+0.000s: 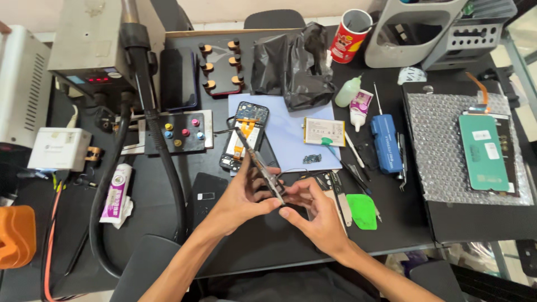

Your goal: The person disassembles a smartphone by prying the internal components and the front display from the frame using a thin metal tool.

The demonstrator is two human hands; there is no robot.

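Your left hand point(243, 197) and right hand point(313, 215) meet just above the near table point(263, 240) edge, both pinching one thin phone screen point(260, 165) edge-on. Its long axis runs from your fingers up and away to the left, over the opened phone point(244, 137) on the blue sheet point(291, 140). Left hand grips higher; right steadies the near end.

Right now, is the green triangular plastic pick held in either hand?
No, the green triangular plastic pick lies on the black table, apart from the right hand.
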